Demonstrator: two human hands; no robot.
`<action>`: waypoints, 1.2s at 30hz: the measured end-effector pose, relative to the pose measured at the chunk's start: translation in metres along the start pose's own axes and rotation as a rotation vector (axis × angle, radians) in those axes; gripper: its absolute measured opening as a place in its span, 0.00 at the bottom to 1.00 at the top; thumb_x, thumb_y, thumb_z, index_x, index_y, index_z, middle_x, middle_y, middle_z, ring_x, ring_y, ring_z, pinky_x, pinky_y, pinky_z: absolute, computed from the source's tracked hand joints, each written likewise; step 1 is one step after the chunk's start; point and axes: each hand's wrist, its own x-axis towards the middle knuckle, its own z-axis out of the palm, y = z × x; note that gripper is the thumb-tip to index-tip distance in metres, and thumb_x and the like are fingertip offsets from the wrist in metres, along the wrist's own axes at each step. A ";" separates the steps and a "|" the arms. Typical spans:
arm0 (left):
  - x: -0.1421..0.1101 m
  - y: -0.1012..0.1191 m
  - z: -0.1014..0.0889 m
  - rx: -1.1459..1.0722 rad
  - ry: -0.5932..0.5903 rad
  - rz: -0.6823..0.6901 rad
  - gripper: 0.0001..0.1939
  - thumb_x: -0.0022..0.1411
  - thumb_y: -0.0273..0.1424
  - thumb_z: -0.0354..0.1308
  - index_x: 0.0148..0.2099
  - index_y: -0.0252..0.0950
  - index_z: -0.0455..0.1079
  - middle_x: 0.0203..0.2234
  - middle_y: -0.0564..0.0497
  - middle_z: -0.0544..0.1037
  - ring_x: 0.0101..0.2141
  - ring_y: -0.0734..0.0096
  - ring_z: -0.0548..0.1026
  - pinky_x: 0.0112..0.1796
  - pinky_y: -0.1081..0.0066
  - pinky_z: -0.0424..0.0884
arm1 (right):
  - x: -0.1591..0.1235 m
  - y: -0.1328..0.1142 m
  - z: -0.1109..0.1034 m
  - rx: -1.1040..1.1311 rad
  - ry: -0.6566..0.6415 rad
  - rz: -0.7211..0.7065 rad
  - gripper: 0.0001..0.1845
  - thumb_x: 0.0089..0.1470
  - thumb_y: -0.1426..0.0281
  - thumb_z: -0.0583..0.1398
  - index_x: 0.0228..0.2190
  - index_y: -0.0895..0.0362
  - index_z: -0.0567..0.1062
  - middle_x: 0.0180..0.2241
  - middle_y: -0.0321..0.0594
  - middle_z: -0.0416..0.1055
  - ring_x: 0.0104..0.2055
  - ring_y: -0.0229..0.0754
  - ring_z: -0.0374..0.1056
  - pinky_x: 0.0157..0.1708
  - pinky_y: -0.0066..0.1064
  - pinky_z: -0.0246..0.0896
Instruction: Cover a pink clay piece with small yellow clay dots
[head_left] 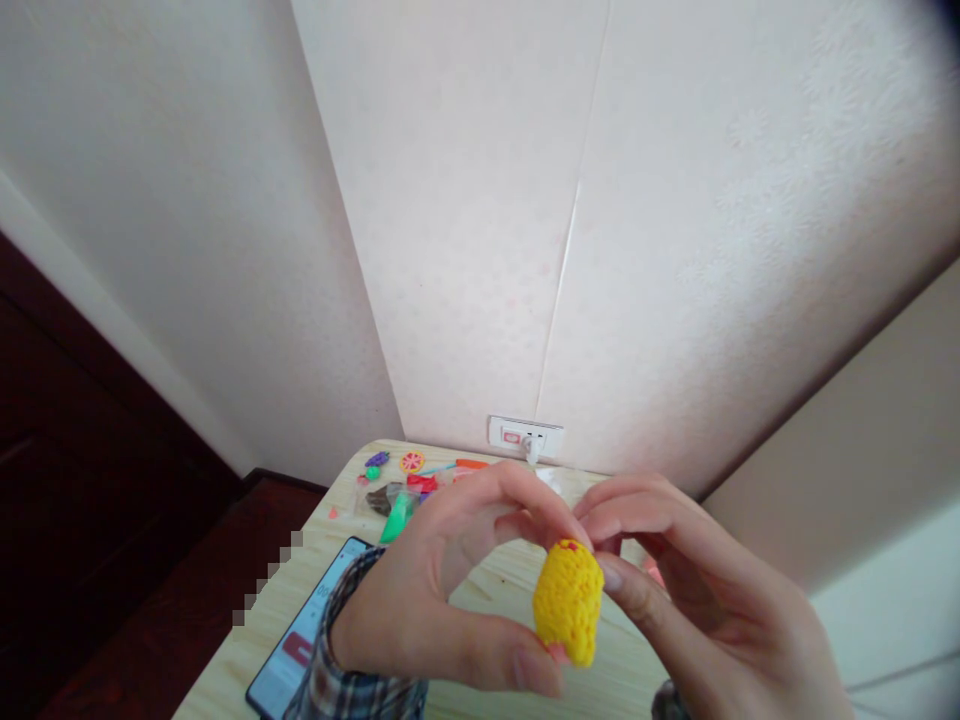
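Above the table I see a small bumpy yellow clay piece [568, 603], roughly cylindrical, with a few red specks on its top and a bit of pink near its lower end. My left hand [450, 590] grips it between the thumb below and the index finger above. From the right, the thumb of my right hand [697, 590] presses against its upper right edge. The other fingers of that hand curl behind, so their tips are partly hidden.
On the pale wooden table [480, 600], a phone [300, 630] lies partly under my left sleeve. Farther back are a green clay packet [397, 518], a purple grape-like piece [377, 459] and a round citrus-slice piece [412, 461]. A wall socket [525, 436] holds a white plug.
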 end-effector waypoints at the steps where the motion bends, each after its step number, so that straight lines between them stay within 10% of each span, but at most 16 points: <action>1: 0.000 0.002 0.000 0.012 -0.008 0.056 0.20 0.59 0.43 0.75 0.49 0.42 0.78 0.40 0.50 0.81 0.43 0.64 0.79 0.46 0.65 0.74 | 0.000 0.001 0.000 0.001 0.001 0.015 0.03 0.63 0.66 0.68 0.35 0.45 0.81 0.33 0.32 0.80 0.34 0.37 0.77 0.34 0.23 0.74; 7: 0.005 0.008 0.006 0.118 0.061 0.040 0.26 0.45 0.34 0.83 0.46 0.41 0.80 0.39 0.53 0.82 0.43 0.65 0.78 0.49 0.67 0.72 | 0.002 0.006 -0.001 0.037 -0.001 0.101 0.05 0.63 0.64 0.67 0.32 0.45 0.81 0.31 0.30 0.80 0.32 0.36 0.77 0.33 0.23 0.72; 28: 0.003 0.006 0.010 0.164 0.002 0.069 0.20 0.55 0.23 0.72 0.50 0.39 0.74 0.41 0.51 0.76 0.43 0.68 0.75 0.52 0.64 0.73 | -0.004 0.004 -0.005 -0.180 -0.004 0.073 0.08 0.68 0.65 0.61 0.34 0.48 0.78 0.28 0.30 0.78 0.28 0.35 0.74 0.27 0.21 0.68; 36: 0.009 -0.016 -0.003 0.047 -0.054 0.173 0.19 0.62 0.35 0.71 0.52 0.40 0.71 0.38 0.51 0.77 0.39 0.68 0.77 0.45 0.65 0.74 | -0.002 0.005 -0.002 -0.149 0.000 0.075 0.10 0.68 0.67 0.61 0.33 0.49 0.78 0.28 0.31 0.77 0.29 0.36 0.75 0.29 0.21 0.70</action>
